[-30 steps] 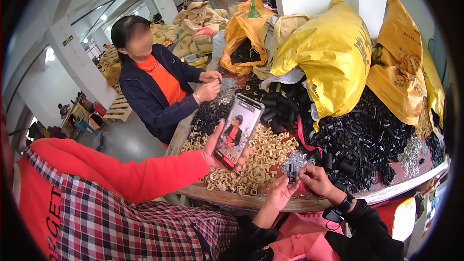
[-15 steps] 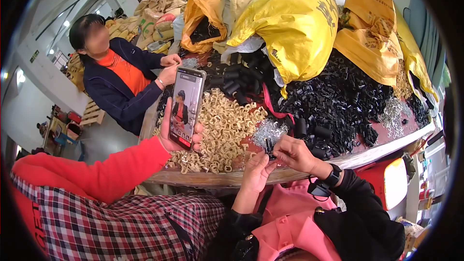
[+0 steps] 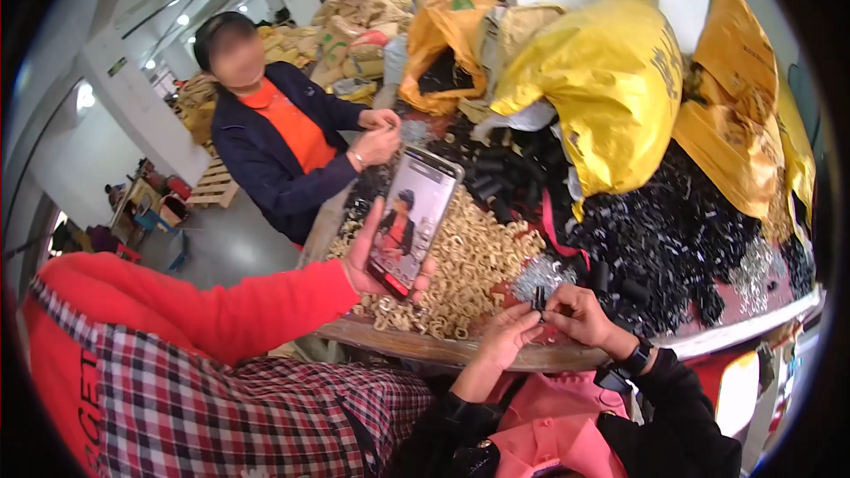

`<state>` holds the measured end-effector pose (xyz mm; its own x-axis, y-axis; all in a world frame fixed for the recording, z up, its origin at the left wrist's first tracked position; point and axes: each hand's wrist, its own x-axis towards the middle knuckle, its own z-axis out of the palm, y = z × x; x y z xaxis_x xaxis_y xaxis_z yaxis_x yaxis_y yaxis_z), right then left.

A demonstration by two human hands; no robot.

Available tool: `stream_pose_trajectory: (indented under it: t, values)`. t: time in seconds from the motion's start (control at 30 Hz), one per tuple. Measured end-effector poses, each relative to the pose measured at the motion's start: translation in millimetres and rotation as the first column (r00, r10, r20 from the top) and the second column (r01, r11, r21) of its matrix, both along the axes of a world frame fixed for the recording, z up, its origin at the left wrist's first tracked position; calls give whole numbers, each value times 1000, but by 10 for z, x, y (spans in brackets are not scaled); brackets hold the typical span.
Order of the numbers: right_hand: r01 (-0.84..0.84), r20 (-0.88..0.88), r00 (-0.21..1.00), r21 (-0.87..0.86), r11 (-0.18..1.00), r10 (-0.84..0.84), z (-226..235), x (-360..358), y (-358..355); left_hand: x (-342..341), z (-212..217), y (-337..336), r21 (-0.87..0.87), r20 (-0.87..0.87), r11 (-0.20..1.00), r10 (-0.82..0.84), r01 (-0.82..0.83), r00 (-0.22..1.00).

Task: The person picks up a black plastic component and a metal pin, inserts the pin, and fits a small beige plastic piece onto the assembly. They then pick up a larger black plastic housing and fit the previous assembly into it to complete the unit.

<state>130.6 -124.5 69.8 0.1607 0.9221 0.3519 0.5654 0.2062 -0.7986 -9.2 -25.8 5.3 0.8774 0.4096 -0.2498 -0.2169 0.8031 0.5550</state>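
Note:
Over the table's near edge, my left hand (image 3: 508, 337) pinches a small black plastic piece (image 3: 538, 298) upright between thumb and fingers. My right hand (image 3: 581, 315), with a dark watch on its wrist, closes its fingertips on the same piece from the right. Just beyond my fingers lies a small heap of shiny metal bits (image 3: 542, 275). To its left spreads a pile of beige rings or buckles (image 3: 478, 257); on the right, a wide pile of black plastic pieces (image 3: 682, 239). The exact kind of the held piece is too small to make out.
At my left, a person in red sleeves (image 3: 257, 314) and a plaid apron holds a phone (image 3: 416, 217) over the beige pile. Another person in a dark jacket (image 3: 266, 164) works across the table. Yellow sacks (image 3: 602, 80) stand at the back; a red strap (image 3: 553, 226) lies between piles.
The whole view has shifted, so the scene sits further right and a little lower. My hands keep their hold on the black piece. The phone is tilted more to the right.

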Motion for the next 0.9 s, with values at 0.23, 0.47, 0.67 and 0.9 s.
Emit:
stream_pose_trajectory:
  t: [0.23, 0.47, 0.67, 0.9]
  values:
    - [-56, -516, 855, -193, 980, -53, -444, 152, -53, 33, 73, -2, 96, -19, 995, -6, 8, 1000]
    - [330, 800, 565, 6, 944, -203, -447, 376, -206, 20, 12, 202, 632, -133, 771, 208, -79, 969]
    - [406, 860, 508, -181, 896, -57, -680, 485, -201, 47, 132, 174, 916, -79, 392, 374, -80, 924]
    - [364, 773, 620, -137, 921, -130, -489, 312, -144, 52, 229, 213, 933, 305, -316, 448, -170, 841]
